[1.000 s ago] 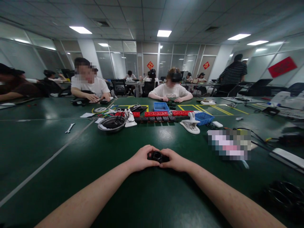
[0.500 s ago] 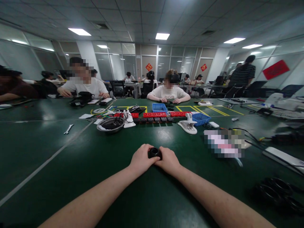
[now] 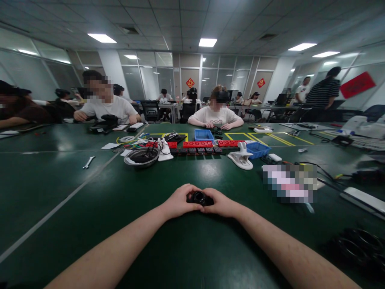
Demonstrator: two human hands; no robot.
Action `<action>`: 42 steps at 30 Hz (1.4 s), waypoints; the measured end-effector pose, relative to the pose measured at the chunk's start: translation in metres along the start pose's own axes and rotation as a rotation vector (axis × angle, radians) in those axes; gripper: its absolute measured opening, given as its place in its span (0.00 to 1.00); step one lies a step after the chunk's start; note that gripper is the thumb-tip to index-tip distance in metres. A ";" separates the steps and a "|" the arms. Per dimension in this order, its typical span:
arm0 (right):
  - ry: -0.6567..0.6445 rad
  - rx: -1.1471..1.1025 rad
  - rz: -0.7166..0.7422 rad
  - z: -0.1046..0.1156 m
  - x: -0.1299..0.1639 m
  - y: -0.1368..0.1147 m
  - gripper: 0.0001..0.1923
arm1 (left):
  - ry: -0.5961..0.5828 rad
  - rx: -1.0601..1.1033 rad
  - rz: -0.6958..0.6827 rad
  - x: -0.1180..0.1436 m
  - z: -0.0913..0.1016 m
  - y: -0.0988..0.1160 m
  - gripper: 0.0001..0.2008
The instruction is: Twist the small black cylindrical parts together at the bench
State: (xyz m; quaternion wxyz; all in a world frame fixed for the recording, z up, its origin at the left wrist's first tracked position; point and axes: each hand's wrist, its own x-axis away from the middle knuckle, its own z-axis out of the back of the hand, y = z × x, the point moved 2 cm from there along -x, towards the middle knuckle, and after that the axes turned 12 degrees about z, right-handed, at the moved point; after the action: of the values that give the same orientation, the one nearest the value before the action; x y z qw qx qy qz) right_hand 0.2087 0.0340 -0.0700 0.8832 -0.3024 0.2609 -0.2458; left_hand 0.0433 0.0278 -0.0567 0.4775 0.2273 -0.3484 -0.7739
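Note:
Between my two hands is a black round part with a ring-shaped opening on top (image 3: 199, 197), low over the green table (image 3: 144, 237). My left hand (image 3: 182, 200) curls round its left side, thumb across the front. From the right, my right hand (image 3: 221, 202) closes round the other side, its thumb meeting the left one in front. Fingers on the far side are partly hidden, and the exact kind of part cannot be made out.
Beyond my hands lie a metal bowl with cables (image 3: 141, 157), a white clip stand (image 3: 241, 156), red power strips (image 3: 197, 144) and blue bins (image 3: 256, 150). A wrench (image 3: 89, 162) is on the left. Black rings (image 3: 351, 249) lie at the right. A person (image 3: 215, 114) sits opposite.
Both hands, still round the black part, have spread slightly and show more of it. The view has shifted a little. A standing person in the background has moved right.

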 end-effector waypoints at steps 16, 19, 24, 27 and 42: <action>-0.034 0.052 0.005 0.002 -0.001 -0.003 0.13 | 0.000 -0.003 -0.009 0.000 -0.001 -0.001 0.20; -0.044 0.039 -0.004 0.004 -0.001 -0.004 0.13 | 0.002 -0.005 -0.010 0.000 -0.001 0.000 0.19; -0.067 -0.021 0.005 0.006 -0.001 -0.004 0.12 | -0.003 -0.014 -0.010 0.000 0.000 0.001 0.19; -0.075 -0.048 0.014 0.006 -0.001 -0.003 0.12 | -0.016 -0.010 -0.004 -0.001 0.001 0.001 0.19; -0.055 -0.138 -0.141 0.008 -0.003 0.003 0.12 | 0.036 -0.069 -0.003 0.000 -0.001 0.007 0.18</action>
State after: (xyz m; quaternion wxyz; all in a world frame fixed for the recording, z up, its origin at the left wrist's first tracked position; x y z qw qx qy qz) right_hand 0.2118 0.0409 -0.0656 0.8476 -0.3868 0.2308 -0.2804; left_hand 0.0480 0.0254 -0.0523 0.4901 0.2254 -0.3124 -0.7819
